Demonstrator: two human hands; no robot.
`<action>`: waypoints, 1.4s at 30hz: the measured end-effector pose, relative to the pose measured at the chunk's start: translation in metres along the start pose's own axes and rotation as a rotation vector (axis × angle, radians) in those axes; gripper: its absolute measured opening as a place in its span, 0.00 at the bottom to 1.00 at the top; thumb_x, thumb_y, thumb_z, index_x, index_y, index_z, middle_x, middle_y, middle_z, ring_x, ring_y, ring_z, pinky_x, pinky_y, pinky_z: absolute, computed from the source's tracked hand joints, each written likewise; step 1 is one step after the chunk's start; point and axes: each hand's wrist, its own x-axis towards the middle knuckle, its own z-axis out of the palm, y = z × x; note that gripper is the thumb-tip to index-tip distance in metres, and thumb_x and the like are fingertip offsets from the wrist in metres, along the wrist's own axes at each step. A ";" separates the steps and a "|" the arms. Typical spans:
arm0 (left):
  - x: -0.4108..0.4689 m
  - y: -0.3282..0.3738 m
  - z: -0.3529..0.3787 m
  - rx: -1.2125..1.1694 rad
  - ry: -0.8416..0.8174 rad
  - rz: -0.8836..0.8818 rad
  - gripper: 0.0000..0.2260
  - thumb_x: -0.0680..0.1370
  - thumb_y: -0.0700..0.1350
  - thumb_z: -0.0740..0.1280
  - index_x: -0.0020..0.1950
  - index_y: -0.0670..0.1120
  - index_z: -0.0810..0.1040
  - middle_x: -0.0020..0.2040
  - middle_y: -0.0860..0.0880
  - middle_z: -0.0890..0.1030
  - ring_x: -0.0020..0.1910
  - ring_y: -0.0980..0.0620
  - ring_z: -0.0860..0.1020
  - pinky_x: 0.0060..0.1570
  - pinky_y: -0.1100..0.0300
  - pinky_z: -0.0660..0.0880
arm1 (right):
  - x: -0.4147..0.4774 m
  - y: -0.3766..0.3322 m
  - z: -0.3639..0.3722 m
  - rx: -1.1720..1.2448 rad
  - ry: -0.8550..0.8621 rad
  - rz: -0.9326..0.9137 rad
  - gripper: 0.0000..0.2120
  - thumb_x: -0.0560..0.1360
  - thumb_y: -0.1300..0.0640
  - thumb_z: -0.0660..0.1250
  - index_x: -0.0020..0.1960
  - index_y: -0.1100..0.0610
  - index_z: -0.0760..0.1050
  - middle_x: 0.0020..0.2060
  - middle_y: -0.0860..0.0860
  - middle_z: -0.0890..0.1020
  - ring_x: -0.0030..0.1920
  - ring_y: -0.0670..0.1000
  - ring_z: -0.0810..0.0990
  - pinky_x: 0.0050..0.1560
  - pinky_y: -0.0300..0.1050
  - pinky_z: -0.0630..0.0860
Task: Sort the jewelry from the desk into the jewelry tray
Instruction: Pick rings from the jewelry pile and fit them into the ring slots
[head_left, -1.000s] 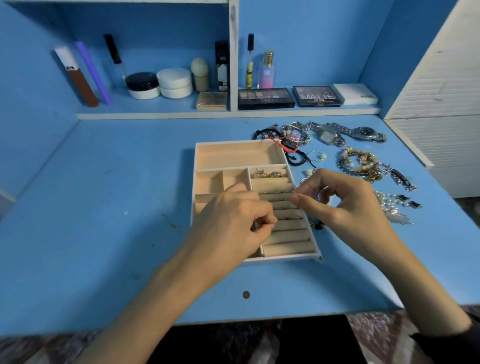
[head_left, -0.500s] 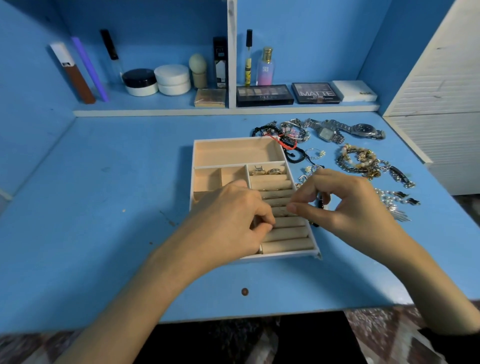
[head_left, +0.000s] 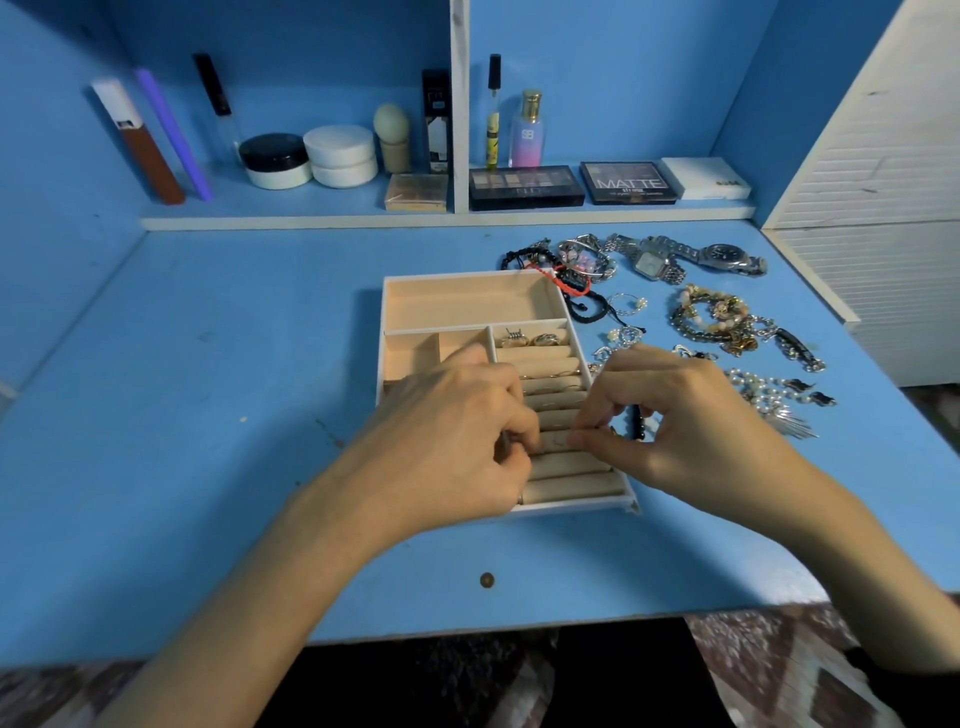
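At the upper left of the frame a shelf (head_left: 311, 221) carries cosmetics: a black-lidded jar (head_left: 274, 160) beside a white jar (head_left: 340, 155), then two eyeshadow palettes (head_left: 525, 186) further right.

At the centre of the blue desk (head_left: 208, 415) sits the jewelry tray (head_left: 395, 283), white-walled with a beige lining. Its long top compartment is bare. The two small compartments below it at left show nothing in the part not covered by the hand. To their right, the ring-roll section holds two gold-toned rings (head_left: 530, 339) in its top slot and thin bands between rolls further down.

The left hand (head_left: 457, 436) rests over the tray's lower left, fingers curled and pressed against the rolls. The right hand (head_left: 670, 415), at the tray's right edge, has thumb and forefinger pressed together at the same roll; whether a ring sits between them I cannot tell.

The unsorted jewelry lies right of the tray: dark cord bracelets (head_left: 566, 280), two silver watches (head_left: 691, 257), a beaded gold bracelet cluster (head_left: 717, 319), and a pearl strand (head_left: 763, 389) at the right middle.
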 end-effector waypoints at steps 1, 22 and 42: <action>0.000 0.000 0.000 -0.010 0.004 -0.004 0.11 0.70 0.47 0.61 0.41 0.54 0.83 0.38 0.60 0.73 0.42 0.62 0.61 0.44 0.55 0.73 | 0.000 0.000 0.000 -0.008 -0.001 -0.002 0.04 0.66 0.54 0.69 0.34 0.53 0.78 0.32 0.44 0.76 0.37 0.43 0.74 0.39 0.32 0.68; 0.002 -0.011 0.016 -0.295 0.372 -0.098 0.11 0.68 0.38 0.62 0.41 0.48 0.84 0.33 0.63 0.72 0.36 0.68 0.68 0.35 0.77 0.61 | 0.001 -0.001 0.001 -0.070 -0.056 -0.034 0.07 0.70 0.50 0.65 0.43 0.50 0.80 0.31 0.44 0.76 0.36 0.45 0.74 0.36 0.44 0.73; 0.006 -0.008 0.016 -0.320 0.369 -0.118 0.13 0.68 0.37 0.61 0.41 0.49 0.84 0.36 0.55 0.79 0.35 0.66 0.69 0.35 0.77 0.62 | 0.002 0.009 0.011 0.067 -0.025 0.034 0.06 0.68 0.47 0.70 0.39 0.49 0.76 0.32 0.43 0.73 0.35 0.43 0.72 0.36 0.31 0.66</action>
